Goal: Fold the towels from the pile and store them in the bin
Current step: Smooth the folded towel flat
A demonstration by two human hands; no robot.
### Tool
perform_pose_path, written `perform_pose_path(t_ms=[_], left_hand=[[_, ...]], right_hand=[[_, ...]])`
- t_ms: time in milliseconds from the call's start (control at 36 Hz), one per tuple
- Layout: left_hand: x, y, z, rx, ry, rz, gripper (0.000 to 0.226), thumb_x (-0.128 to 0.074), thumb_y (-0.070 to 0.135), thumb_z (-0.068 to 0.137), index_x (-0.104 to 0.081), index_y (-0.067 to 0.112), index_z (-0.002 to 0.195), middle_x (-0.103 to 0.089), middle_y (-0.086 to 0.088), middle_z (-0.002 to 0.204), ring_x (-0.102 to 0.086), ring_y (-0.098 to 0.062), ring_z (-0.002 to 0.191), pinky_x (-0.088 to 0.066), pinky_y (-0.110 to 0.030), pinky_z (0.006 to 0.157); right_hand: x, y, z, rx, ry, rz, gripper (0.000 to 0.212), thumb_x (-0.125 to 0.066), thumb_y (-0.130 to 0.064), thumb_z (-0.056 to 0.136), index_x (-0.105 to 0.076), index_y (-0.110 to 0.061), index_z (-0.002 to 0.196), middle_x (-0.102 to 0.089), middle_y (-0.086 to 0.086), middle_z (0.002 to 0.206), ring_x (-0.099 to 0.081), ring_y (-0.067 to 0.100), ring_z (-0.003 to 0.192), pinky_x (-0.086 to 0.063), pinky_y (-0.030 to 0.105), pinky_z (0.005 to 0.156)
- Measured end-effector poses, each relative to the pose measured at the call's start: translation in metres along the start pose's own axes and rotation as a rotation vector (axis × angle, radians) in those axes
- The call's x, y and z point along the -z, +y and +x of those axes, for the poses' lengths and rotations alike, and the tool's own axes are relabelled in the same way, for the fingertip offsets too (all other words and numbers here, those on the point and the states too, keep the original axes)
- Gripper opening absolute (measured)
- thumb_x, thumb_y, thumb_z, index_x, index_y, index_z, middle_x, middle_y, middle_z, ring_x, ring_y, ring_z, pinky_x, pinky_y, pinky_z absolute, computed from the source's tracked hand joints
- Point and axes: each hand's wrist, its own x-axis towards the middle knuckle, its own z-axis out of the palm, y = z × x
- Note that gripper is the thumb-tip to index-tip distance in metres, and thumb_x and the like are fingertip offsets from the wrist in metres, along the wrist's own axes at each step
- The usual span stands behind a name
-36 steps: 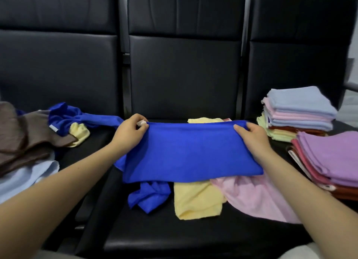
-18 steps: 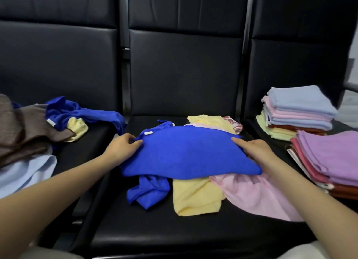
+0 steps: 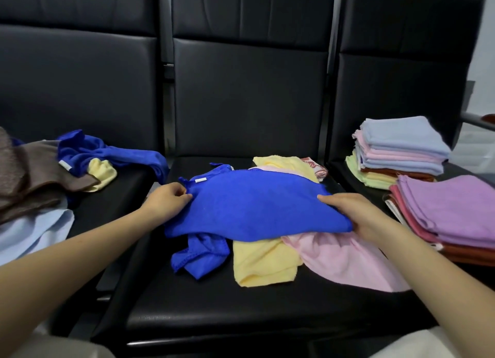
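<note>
Three black leather chairs (image 3: 249, 111) side by side, tall padded backs; pale wall (image 3: 486, 36) at right edge; dim light.

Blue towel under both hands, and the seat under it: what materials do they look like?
Blue towel: looks like microfibre or fine terry; matte, short nap, drapes limply, small white tag at one corner. Exact fibre can't be told.

Seat: looks like black leather or faux leather; smooth, faint sheen, panel seams on the backrest. Real or synthetic stays open.
</note>
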Motion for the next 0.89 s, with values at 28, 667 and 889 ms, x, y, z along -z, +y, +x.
perform_pose_path(t_ms=[28,667,889], left_hand=[[-0.001,0.002,0.0,0.001,0.011,-0.02,0.017,-0.056,0.025,0.094,-0.055,0.014,0.083,-0.058,-0.002,0.079,-0.056,-0.024,0.085,-0.042,-0.033,0.074],[0.0,0.041,-0.013,0.195,-0.188,0.027,0.048,-0.056,0.053,0.091,-0.056,0.008,0.108,-0.054,-0.008,0.1,-0.05,-0.023,0.091,-0.041,-0.031,0.069],[-0.002,0.044,-0.03,0.143,-0.122,-0.289,0.026,-0.066,0.037,0.089,-0.065,0.011,0.088,-0.065,-0.008,0.092,-0.059,-0.02,0.079,-0.044,-0.028,0.063]], right_hand=[[-0.001,-0.001,0.0,0.057,0.044,0.026,0.02,-0.069,-0.016,0.09,-0.059,-0.004,0.076,-0.066,0.009,0.075,-0.061,0.015,0.062,-0.045,0.023,0.055],[0.006,0.006,-0.024,-0.025,-0.049,0.304,0.016,-0.064,-0.017,0.092,-0.069,-0.005,0.102,-0.076,0.007,0.085,-0.072,0.018,0.073,-0.056,0.029,0.069],[0.014,0.003,-0.032,0.046,0.092,0.24,0.016,-0.067,-0.017,0.089,-0.069,-0.007,0.101,-0.074,0.009,0.086,-0.068,0.024,0.077,-0.052,0.032,0.064]])
